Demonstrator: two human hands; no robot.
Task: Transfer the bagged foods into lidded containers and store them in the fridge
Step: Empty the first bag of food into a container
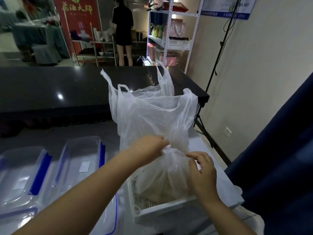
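The white basket (152,209) sits at the table's right edge, with clear boxes (81,160) to its left. In the basket stands a thin white bag (152,119), tall and see-through. The left hand (149,145) pinches the bag's knot, and the right hand (201,172) rests open on it.

Place: a staged indoor workroom or studio, not a lived-in home kitchen.
Shelving: a white metal rack (171,29) stocked with shoes, boxes and a basket.
Signage: a red banner (77,22) with large characters, and a blue-edged poster (227,7) on the wall.
Equipment: a black tripod stand (218,68) with cables by the wall.
Furniture: a long dark desk (59,89); draped chairs further back.
People: a person (123,29) standing at a metal trolley.
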